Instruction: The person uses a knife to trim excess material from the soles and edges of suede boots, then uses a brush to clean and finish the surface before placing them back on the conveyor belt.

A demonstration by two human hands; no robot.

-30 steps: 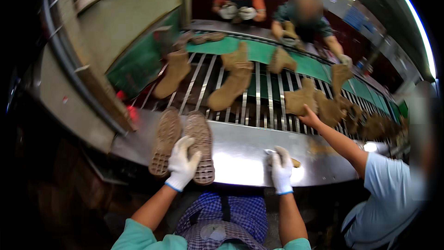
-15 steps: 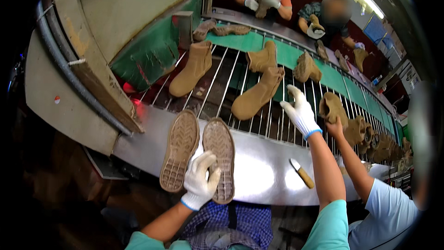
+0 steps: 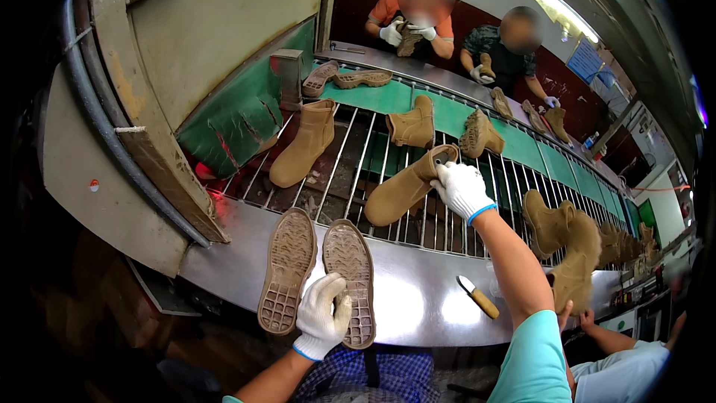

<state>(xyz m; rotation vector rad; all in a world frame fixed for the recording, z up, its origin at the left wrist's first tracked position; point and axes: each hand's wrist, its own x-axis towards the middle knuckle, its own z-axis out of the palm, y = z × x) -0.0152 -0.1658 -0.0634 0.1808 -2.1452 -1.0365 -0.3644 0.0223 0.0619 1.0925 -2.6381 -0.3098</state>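
Two brown shoe soles lie side by side at the metal table edge, patterned faces up: a left sole and a right sole. My left hand, in a white knitted glove, is curled closed at the near inner side of the right sole. A tan ankle boot lies slanted on the wire rack, toe toward me. My gloved right hand grips its shaft by the opening, some fingers hidden. Left of it another tan boot rests on the rack.
A knife with a wooden handle lies on the metal table. More boots stand along the wire rack and green belt. A co-worker at right holds a boot; two people work across the line.
My right hand has moved left onto the boot's shaft and closed on it. My left hand stays at the sole. The neighbour's boot has come nearer, and the view has shifted.
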